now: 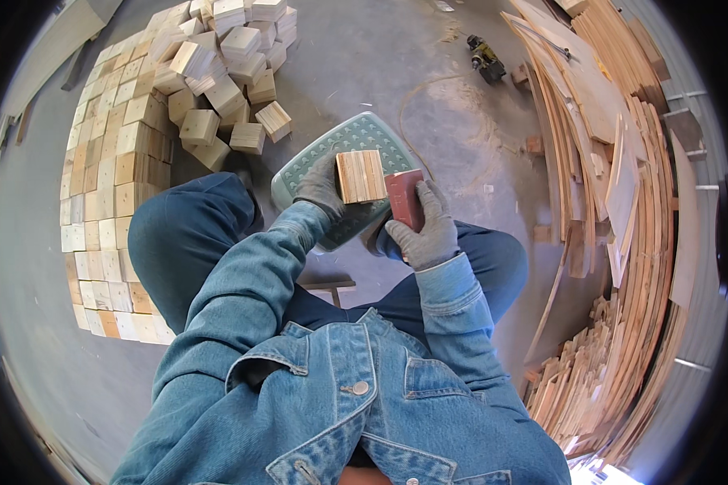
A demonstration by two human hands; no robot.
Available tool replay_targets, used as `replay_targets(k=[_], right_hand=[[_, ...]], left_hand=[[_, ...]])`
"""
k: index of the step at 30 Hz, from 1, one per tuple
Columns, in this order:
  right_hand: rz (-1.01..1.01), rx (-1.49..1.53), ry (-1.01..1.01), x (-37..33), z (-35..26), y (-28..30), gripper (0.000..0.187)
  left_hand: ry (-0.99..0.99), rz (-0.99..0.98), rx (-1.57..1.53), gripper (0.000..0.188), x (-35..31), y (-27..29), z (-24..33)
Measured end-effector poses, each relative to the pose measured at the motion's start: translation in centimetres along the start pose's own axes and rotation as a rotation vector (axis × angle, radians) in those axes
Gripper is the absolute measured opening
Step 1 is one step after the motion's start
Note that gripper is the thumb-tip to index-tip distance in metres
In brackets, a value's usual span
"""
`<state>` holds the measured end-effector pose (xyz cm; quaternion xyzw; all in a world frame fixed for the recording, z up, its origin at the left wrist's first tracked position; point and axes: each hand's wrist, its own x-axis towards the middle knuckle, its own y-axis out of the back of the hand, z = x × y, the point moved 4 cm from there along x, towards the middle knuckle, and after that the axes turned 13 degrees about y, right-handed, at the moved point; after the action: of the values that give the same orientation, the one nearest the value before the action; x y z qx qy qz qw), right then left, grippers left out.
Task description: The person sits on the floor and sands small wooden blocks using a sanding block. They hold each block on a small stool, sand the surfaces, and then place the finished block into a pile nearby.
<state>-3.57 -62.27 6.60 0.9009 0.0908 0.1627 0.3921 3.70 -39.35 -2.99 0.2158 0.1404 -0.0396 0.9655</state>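
My left hand [319,191], in a grey glove, grips a squarish wooden block [361,177] from its left side. Layered stripes of grain show on the block's face. In my gloved right hand [430,229] is a reddish-brown sanding block [405,200], held between thumb and fingers. Its upper left edge comes close to the wooden block's right side; whether they touch I cannot tell. Both hands are above a pale green plastic stool [366,129] with a studded top, between my knees.
Neatly stacked wooden blocks [105,206] form a wall on the left, with a loose heap of blocks [228,97] at its far end. A cordless drill [485,61] lies on the concrete floor at far right. Long boards and plywood sheets [651,202] line the right side.
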Motion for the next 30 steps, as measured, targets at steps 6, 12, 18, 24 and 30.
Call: replay_targets(k=[6, 12, 18, 24, 30], right_hand=[[-0.132, -0.343, 0.162, 0.2, -3.8, -2.1, 0.083], [-0.126, -0.516, 0.269, 1.9, -4.1, -4.2, 0.069], [-0.051, -0.53, 0.103, 11.4, -0.9, -6.0, 0.065], [-0.084, -0.509, 0.111, 10.6, -0.8, -5.5, 0.07], [-0.146, -0.543, 0.207, 0.5, -4.9, -4.6, 0.074]], left_hand=[[0.031, -0.042, 0.037, 0.097, -1.0, 1.0, 0.7], [0.022, -0.022, 0.035, 0.086, -1.5, 1.6, 1.6], [-0.05, 0.094, 0.103, 0.08, -1.1, 0.4, 0.4], [-0.066, 0.054, 0.081, 0.083, -0.6, 0.1, 0.4], [-0.084, 0.049, 0.019, 0.09, -0.7, 0.2, -1.0]])
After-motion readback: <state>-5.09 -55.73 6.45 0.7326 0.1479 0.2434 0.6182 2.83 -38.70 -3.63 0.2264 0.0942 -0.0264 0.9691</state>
